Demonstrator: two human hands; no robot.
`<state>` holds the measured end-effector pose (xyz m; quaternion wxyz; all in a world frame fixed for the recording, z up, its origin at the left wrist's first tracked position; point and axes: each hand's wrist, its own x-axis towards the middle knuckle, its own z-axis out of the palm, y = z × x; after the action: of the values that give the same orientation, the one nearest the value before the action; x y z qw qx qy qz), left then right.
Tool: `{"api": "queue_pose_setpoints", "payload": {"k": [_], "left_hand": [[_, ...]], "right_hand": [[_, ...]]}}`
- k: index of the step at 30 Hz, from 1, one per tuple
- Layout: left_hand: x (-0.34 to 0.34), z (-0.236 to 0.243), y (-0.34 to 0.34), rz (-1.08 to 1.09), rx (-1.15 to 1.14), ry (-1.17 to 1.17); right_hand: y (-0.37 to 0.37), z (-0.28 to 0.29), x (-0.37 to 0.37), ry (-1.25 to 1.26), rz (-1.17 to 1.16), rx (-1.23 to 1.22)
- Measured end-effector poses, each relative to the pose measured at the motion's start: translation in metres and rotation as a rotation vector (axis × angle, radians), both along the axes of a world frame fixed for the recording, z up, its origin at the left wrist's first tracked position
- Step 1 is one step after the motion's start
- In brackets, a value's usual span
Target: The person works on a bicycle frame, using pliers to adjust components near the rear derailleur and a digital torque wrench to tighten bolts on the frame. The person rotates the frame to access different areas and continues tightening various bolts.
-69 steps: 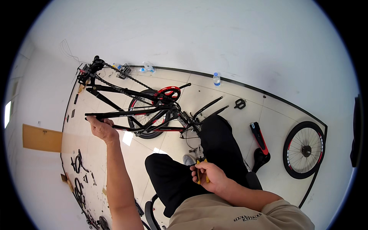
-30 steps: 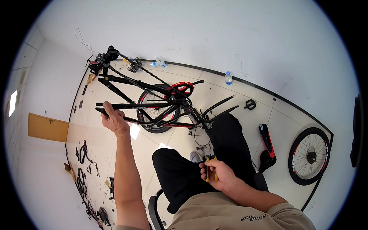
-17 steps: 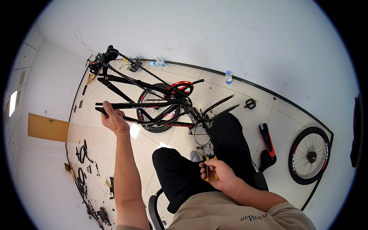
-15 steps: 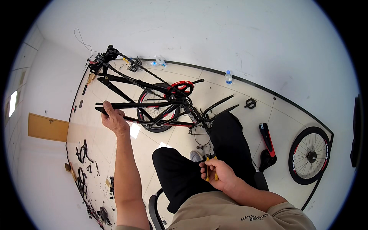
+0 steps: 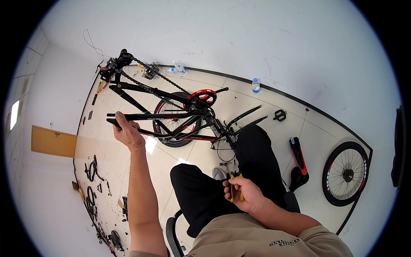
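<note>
A partly dismantled black bicycle frame (image 5: 180,115) with red accents stretches in front of me, its fork end beside my knee. My left hand (image 5: 128,133) is wrapped round an end of one of its black tubes, thumb on top. In my lap, my right hand (image 5: 246,195) grips pliers (image 5: 232,195) by their yellow handles, with the dark jaws pointing away from me. A chain (image 5: 169,81) runs from the red chainring (image 5: 203,97) to the dark derailleur (image 5: 114,68) at the far left.
One wheel (image 5: 159,128) lies behind the frame; another wheel (image 5: 346,173) lies at the right, near a saddle (image 5: 298,176). A water bottle (image 5: 255,86) stands by the wall, a pedal (image 5: 279,115) closer in. Several loose bike parts (image 5: 92,171) are scattered on the left floor.
The bicycle frame has tilted very slightly. Both hands keep their places and their grips.
</note>
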<state>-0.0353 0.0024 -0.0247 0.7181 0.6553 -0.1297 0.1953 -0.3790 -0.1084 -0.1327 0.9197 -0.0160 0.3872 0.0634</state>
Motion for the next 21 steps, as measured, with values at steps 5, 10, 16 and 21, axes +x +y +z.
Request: {"api": "queue_pose_setpoints", "payload": {"k": [5, 10, 16, 21], "left_hand": [[-0.0032, 0.0018, -0.0008, -0.006, 0.028, 0.020], [-0.0011, 0.0000, -0.0006, 0.013, 0.009, 0.004], [-0.0025, 0.0010, -0.0008, 0.014, 0.009, 0.007], [-0.0024, 0.0003, -0.0009, 0.002, 0.006, 0.005]], "right_hand": [[-0.0009, 0.0017, -0.0004, -0.007, 0.004, -0.013], [-0.0002, 0.0011, -0.0003, -0.002, 0.002, -0.009], [-0.0004, 0.0017, -0.0002, 0.006, 0.001, -0.007], [-0.0005, 0.0010, -0.0001, 0.007, -0.003, -0.010]]}}
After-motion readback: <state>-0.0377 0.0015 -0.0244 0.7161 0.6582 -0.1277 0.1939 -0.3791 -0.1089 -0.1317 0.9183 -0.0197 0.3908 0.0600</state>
